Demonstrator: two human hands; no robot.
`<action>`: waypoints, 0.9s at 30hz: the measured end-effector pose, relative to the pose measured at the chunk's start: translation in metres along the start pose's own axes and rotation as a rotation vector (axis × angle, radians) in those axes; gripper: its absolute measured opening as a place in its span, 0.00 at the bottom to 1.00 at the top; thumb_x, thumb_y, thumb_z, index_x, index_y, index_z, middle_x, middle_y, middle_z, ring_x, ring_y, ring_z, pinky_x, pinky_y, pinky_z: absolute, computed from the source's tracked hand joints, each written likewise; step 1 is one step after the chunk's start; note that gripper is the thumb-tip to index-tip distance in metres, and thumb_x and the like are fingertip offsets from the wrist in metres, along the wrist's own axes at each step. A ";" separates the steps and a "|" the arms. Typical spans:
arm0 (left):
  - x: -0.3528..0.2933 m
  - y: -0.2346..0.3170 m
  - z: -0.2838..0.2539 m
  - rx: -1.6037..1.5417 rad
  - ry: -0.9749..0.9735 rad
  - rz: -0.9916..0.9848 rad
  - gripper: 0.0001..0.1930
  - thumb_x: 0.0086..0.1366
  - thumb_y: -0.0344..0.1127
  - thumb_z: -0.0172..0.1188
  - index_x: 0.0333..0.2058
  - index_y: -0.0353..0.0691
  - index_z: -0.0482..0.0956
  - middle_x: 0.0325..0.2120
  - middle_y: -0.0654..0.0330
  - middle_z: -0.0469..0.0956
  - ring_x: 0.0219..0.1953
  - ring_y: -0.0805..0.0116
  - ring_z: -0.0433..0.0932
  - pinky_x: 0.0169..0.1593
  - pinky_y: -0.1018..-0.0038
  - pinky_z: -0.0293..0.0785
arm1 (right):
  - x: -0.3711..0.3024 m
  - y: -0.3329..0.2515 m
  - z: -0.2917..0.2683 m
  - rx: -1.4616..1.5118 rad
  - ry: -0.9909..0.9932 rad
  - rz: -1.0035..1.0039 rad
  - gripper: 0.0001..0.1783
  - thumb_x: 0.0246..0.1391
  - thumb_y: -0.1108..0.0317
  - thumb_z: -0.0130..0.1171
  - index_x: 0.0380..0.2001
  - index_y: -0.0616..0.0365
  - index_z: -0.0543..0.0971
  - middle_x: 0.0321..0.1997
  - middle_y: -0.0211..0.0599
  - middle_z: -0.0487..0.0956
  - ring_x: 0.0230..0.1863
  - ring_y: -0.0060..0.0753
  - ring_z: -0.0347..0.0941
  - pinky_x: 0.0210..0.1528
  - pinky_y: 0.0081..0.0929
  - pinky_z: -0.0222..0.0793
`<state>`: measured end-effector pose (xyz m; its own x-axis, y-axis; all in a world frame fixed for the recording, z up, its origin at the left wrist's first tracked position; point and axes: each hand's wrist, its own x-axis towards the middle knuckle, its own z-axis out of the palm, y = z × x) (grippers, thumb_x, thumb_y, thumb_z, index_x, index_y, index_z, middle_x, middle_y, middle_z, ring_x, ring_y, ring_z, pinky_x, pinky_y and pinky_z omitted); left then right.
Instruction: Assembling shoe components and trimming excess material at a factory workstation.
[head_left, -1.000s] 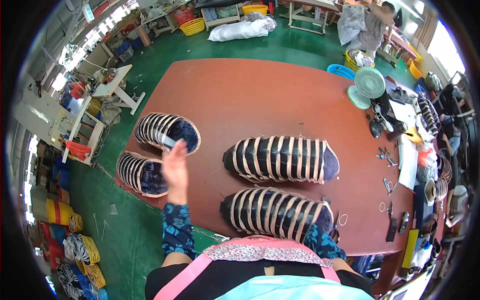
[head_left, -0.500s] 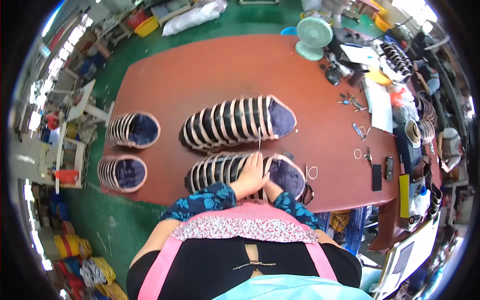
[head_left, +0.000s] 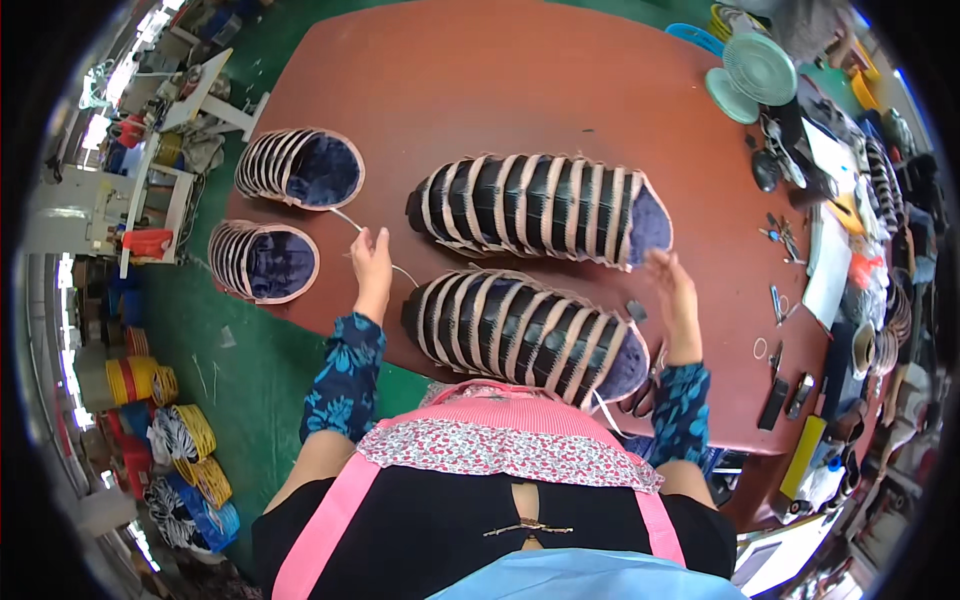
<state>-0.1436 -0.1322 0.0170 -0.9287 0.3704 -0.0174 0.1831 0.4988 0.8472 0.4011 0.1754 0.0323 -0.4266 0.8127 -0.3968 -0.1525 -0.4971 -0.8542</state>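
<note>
Two long stacks of nested shoe uppers, black with tan edges and dark blue lining, lie across the table: a far stack [head_left: 540, 208] and a near stack [head_left: 515, 333]. Between the near stack and two smaller stacks is my left hand [head_left: 372, 272], its fingers closed on a thin white cord [head_left: 345, 217]. One cord end sticks out past the fingers; the other part curves toward the near stack's left tip. My right hand [head_left: 676, 300], fingers apart, is by the open end of the far stack; whether it touches is unclear. Another white cord piece [head_left: 606, 414] shows at the near stack's right end.
Two shorter stacks of shoe uppers [head_left: 328, 172] [head_left: 283, 265] are at the table's left edge. On the right lie small tools [head_left: 783, 235], a phone [head_left: 772, 404], scissors [head_left: 779, 305] and papers [head_left: 826, 260]. A green fan [head_left: 760, 70] is at the back right.
My hands have separated from the right part of the near stack. My left has moved left with the cord, my right to the right. The view has shifted closer over the table.
</note>
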 end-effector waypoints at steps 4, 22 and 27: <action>0.103 -0.056 0.023 -0.245 -0.297 -0.317 0.26 0.85 0.57 0.61 0.31 0.45 0.82 0.27 0.68 0.79 0.28 0.76 0.72 0.33 0.73 0.68 | 0.156 0.016 0.034 0.282 -0.156 0.286 0.35 0.85 0.45 0.48 0.79 0.60 0.73 0.80 0.48 0.77 0.82 0.47 0.70 0.87 0.50 0.57; 0.165 -0.049 0.084 -1.003 -1.080 -1.095 0.38 0.80 0.66 0.63 0.69 0.37 0.80 0.62 0.48 0.88 0.61 0.53 0.88 0.71 0.53 0.82 | 0.116 0.035 0.162 0.182 -0.270 0.470 0.27 0.86 0.52 0.45 0.78 0.50 0.75 0.78 0.39 0.80 0.77 0.46 0.75 0.84 0.49 0.65; 0.141 -0.055 0.079 -1.135 -1.049 -1.118 0.37 0.79 0.60 0.67 0.72 0.37 0.78 0.64 0.47 0.87 0.64 0.51 0.87 0.74 0.49 0.80 | 0.117 0.037 0.166 0.158 -0.250 0.541 0.28 0.86 0.52 0.45 0.78 0.51 0.74 0.77 0.39 0.80 0.77 0.46 0.75 0.83 0.48 0.66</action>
<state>-0.2589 -0.0451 -0.0738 0.1649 0.7637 -0.6242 -0.9478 0.2979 0.1141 0.1979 0.2015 0.0104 -0.6739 0.3458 -0.6529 0.0223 -0.8738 -0.4858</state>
